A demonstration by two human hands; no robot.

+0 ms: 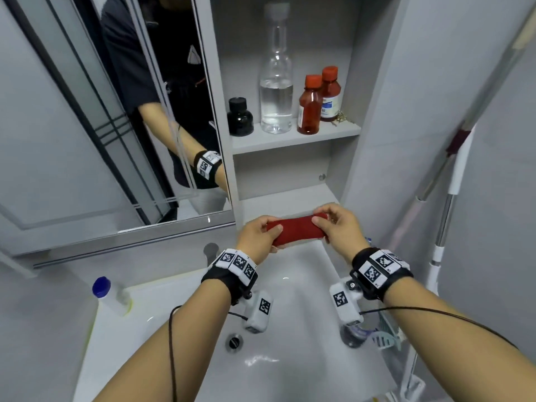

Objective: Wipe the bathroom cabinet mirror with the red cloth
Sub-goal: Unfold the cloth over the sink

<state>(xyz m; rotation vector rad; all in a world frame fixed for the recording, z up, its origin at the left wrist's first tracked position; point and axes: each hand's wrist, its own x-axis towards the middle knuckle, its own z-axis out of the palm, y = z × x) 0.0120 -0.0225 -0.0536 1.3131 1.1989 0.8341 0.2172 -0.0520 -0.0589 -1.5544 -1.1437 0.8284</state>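
Prep step I'd say: both the left hand and right hand pinch the folded red cloth above the sink, so next it needs lifting up-left to the mirror.

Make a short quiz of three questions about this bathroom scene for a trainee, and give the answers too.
1. True or false: the red cloth is pressed flat against the mirror.
2. Which hand grips the cloth? A) left only B) right only C) both
3. How many bottles stand on the cabinet shelf?

Key
1. False: it is held over the sink, apart from the mirror.
2. C: the left hand and the right hand each pinch one end.
3. Four: a black bottle, a clear bottle and two red-capped bottles.
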